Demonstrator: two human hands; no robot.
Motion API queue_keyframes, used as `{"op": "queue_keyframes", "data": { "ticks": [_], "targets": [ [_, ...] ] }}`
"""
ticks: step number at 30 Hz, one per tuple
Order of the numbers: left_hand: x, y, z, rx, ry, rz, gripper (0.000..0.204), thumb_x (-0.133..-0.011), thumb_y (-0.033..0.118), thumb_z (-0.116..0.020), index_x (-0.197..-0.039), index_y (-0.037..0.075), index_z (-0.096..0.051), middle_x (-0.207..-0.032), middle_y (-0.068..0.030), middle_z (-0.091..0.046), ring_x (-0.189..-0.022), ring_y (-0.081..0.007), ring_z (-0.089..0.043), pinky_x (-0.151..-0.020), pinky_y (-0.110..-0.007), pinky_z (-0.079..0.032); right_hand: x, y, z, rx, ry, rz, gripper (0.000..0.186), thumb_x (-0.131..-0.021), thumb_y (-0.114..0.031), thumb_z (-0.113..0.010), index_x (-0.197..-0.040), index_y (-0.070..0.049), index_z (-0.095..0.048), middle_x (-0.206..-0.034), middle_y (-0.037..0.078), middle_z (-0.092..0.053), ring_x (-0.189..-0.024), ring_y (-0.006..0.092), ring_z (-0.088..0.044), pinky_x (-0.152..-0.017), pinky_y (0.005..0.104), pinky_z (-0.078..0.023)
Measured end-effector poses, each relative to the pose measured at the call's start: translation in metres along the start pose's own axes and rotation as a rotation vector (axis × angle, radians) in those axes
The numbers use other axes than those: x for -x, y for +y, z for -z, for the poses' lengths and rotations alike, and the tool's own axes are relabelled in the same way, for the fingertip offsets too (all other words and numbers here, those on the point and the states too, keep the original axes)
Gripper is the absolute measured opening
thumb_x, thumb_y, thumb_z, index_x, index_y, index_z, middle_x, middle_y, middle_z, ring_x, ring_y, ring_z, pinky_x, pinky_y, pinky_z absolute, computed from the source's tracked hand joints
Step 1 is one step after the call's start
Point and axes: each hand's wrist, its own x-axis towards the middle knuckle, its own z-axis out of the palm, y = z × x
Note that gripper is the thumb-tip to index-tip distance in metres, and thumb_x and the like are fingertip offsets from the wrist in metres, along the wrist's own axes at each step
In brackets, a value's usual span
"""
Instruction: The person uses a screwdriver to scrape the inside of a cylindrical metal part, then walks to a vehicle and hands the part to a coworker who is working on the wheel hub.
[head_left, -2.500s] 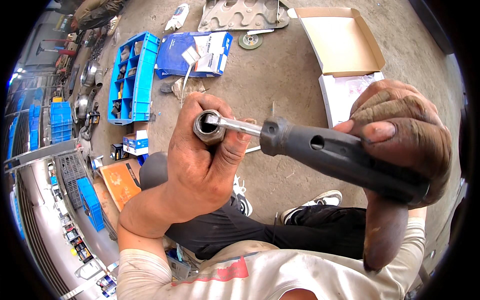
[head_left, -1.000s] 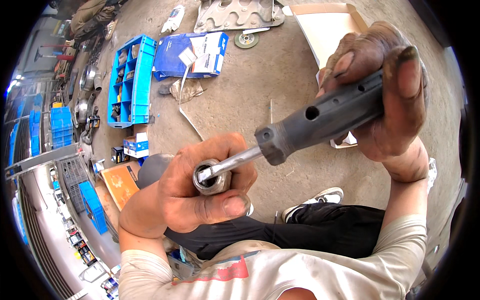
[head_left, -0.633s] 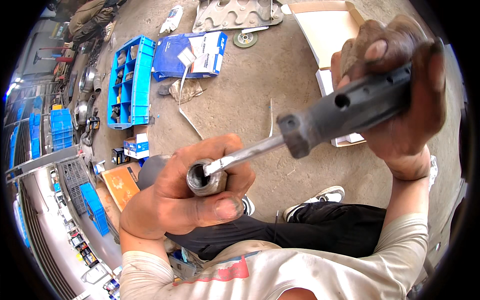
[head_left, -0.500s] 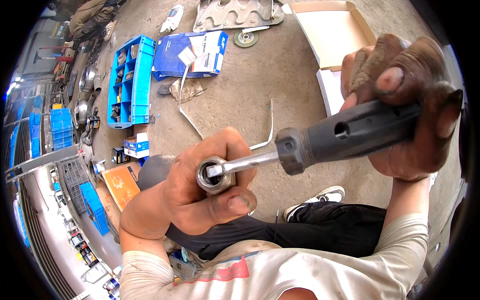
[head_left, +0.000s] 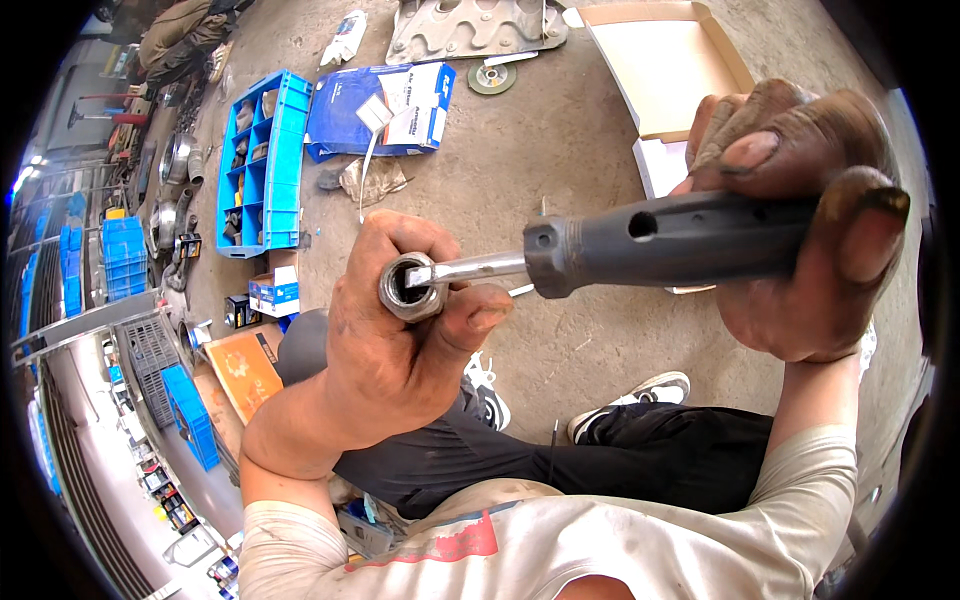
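Left hand [head_left: 385, 350]: fingers curled closed around one metal fitting [head_left: 411, 311], a short hollow piece held in front of the left thigh, its open end facing up toward the viewer. Right hand [head_left: 800, 310]: fingers and thumb wrapped about the dark handle of one screwdriver [head_left: 600, 250], leaving the front part of the handle bare.

Edges: the flat tip of the screwdriver crosses the right-hand rim of the metal fitting and lies within its mouth; contact with the inner wall cannot be confirmed. The shaft runs nearly level, passing just above the left thumb.

Room: the two hands stand apart, bridged by the screwdriver alone. Bare concrete floor [head_left: 570, 150] lies beyond the shaft, up to a grinding disc [head_left: 478, 80] and a ribbed metal plate [head_left: 470, 40]. To the right, the near part of an open carton [head_left: 675, 70] is partly covered by the right hand in this view. To the left, beyond the left hand, stand a blue compartment bin [head_left: 287, 190] and a flat blue box [head_left: 345, 105].

Count: hands, two; screwdriver, one; metal fitting, one; grinding disc, one; metal plate, one; open carton, one; compartment bin, one, its contents too small to number; flat blue box, one; orange box [head_left: 240, 370], one; shoes [head_left: 655, 392], two
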Motion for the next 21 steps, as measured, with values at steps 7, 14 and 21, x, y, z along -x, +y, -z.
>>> {"op": "queue_keyframes", "data": {
  "ticks": [7, 14, 21],
  "targets": [
    [-0.001, -0.002, -0.009, 0.194, 0.08, 0.003, 0.028, -0.083, 0.012, -0.066, -0.095, -0.002, -0.045, -0.081, -0.0044, -0.047, -0.058, -0.005, -0.048, -0.048, -0.02, -0.037, 0.002, -0.004, -0.003, 0.121, -0.027, 0.084, 0.063, -0.085, -0.063, -0.039, -0.1, -0.005, -0.058, -0.078, 0.006, -0.051, -0.068, 0.0138, -0.048, -0.06, 0.027, -0.041],
    [-0.001, 0.0, -0.003, 0.051, 0.046, 0.042, 0.031, -0.083, 0.013, -0.066, -0.096, -0.001, -0.041, -0.074, -0.0048, -0.049, -0.056, -0.0063, -0.049, -0.047, -0.021, -0.038, 0.001, -0.007, -0.005, 0.157, -0.006, 0.009, 0.053, -0.087, -0.058, -0.043, -0.098, -0.008, -0.058, -0.079, 0.006, -0.055, -0.066, 0.0142, -0.051, -0.064, 0.028, -0.042],
    [-0.008, 0.001, -0.002, -0.047, 0.024, -0.021, 0.03, -0.084, 0.014, -0.065, -0.094, -0.001, -0.042, -0.063, -0.0048, -0.052, -0.051, -0.0082, -0.051, -0.044, -0.022, -0.038, -0.002, -0.002, -0.009, 0.374, 0.001, 0.089, 0.045, -0.088, -0.051, -0.047, -0.094, -0.008, -0.058, -0.077, 0.006, -0.055, -0.066, 0.0149, -0.052, -0.061, 0.0271, -0.043]
  ]
}}
